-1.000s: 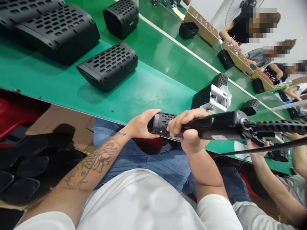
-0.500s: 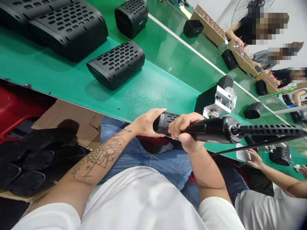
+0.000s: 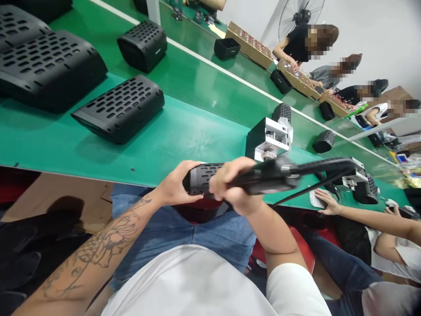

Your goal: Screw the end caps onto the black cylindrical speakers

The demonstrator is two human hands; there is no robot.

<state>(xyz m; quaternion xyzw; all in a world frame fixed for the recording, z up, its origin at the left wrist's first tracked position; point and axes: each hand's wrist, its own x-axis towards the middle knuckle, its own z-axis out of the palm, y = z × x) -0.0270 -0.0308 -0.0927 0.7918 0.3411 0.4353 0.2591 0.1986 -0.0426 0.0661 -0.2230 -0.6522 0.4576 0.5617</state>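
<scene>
My left hand (image 3: 176, 186) grips the near end of a small black perforated casing (image 3: 202, 177), held over my lap just off the green bench's front edge (image 3: 98, 169). My right hand (image 3: 232, 186) is closed round the handle of a black power tool (image 3: 279, 173), which points at the casing; its cord (image 3: 307, 188) trails off to the right. The tool's tip is hidden behind my right hand.
Several black perforated casings (image 3: 120, 107) lie on the green conveyor bench to the left. A black and white fixture (image 3: 268, 140) stands just beyond my hands. A co-worker's hand (image 3: 324, 202) rests on the bench at right. More people sit along the far side.
The view has swung left and up. My right hand has tilted the tool, which now blurs with motion. Both hands keep their hold on casing and tool.
</scene>
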